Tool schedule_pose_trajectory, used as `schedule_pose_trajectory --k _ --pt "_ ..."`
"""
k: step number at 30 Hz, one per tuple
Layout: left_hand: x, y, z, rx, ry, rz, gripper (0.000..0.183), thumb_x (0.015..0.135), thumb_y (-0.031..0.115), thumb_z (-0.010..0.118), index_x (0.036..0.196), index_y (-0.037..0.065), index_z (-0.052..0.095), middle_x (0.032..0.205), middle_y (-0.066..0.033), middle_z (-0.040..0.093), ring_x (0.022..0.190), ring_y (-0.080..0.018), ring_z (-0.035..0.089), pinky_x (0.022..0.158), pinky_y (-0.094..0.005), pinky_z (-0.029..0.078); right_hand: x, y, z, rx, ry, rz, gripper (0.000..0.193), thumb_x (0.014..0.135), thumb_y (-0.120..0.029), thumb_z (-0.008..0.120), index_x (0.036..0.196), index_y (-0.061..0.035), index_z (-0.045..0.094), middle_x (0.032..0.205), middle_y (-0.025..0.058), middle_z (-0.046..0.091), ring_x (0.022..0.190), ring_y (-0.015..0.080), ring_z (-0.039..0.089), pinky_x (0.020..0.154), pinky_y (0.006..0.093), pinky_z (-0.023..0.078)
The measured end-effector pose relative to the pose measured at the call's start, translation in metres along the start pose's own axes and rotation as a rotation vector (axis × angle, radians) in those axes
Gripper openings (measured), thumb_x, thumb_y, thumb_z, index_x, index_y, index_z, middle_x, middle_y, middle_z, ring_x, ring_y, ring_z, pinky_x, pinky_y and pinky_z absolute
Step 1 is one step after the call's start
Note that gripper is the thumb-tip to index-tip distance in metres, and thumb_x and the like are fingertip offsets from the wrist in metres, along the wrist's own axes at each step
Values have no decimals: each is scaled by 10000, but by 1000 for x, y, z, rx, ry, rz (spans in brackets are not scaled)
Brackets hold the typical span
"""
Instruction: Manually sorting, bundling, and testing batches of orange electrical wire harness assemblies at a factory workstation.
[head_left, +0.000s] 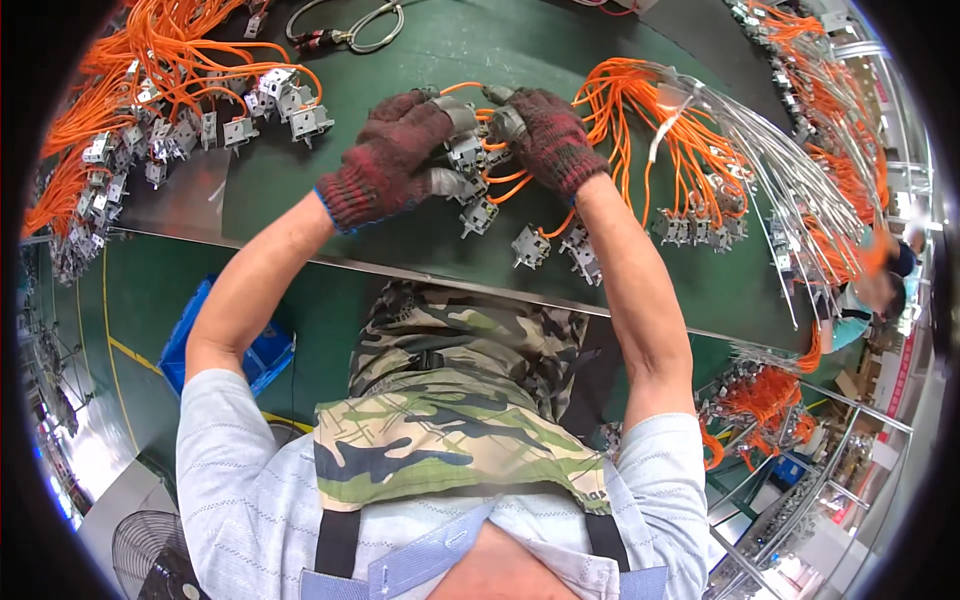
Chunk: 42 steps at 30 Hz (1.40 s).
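My left hand [400, 150], in a dark red knitted glove with grey fingertips, is closed on a small grey metal block [466, 153] between thumb and fingers. My right hand [552, 138], gloved alike, has its fingertips pressed together just right of that block, around an orange cable [462, 86] that arcs between the two hands. Another metal block [479, 215] hangs on its cable below my left thumb. Nearer the table edge, under my right wrist, lie more blocks [531, 246] with orange leads. The gloves partly hide the held block and where the cable enters it.
A bundle of orange cables [610, 90] with pale wire ends [770, 145] spreads right across the green table [330, 250]. Heaped cables with blocks [165, 130] lie left. A grey looped cord [375, 30] lies at the back. A blue crate [265, 350] stands below; another person [880, 280] is far right.
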<state>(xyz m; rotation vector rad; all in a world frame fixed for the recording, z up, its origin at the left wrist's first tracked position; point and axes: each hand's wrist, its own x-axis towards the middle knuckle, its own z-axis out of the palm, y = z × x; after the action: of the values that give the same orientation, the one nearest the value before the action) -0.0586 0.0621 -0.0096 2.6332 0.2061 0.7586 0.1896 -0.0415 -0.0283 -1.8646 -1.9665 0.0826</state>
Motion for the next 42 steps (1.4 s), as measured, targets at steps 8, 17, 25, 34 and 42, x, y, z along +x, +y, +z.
schedule_pose_trajectory --k 8,17,25,34,42 --pt "-10 63 10 392 37 -45 460 784 295 806 1132 14 700 1219 -172 687 1197 -375 621 998 -515 503 2 -6 -2 101 -76 78 457 993 -423 592 1388 -196 639 1313 124 670 1271 341 582 1097 480 419" --pt "-21 54 22 -258 -55 -564 356 931 332 731 1111 26 712 989 -187 719 928 -377 689 835 -430 546 13 -15 -11 300 -54 173 459 980 -384 674 1384 -169 647 1140 178 734 1068 349 703 926 439 540" --pt "-16 69 27 101 -280 -187 294 892 278 700 1000 18 617 1051 -203 633 980 -403 638 800 -514 531 4 -19 -6 106 58 109 473 977 -366 629 1378 -114 620 1187 204 705 1140 396 648 1010 479 501" --pt "41 81 -9 185 -412 -209 347 809 243 812 1070 68 664 1046 -166 691 988 -391 673 812 -475 559 12 -8 23 -33 74 85 499 920 -402 620 1371 -188 621 1284 158 677 1191 369 627 1037 516 477" --pt "90 99 28 82 167 29 578 866 250 800 1339 -1 582 1252 -240 648 1125 -431 644 937 -473 541 -87 -49 -76 -60 341 203 497 778 -360 748 1215 -130 691 1123 104 688 1113 329 645 980 475 492"
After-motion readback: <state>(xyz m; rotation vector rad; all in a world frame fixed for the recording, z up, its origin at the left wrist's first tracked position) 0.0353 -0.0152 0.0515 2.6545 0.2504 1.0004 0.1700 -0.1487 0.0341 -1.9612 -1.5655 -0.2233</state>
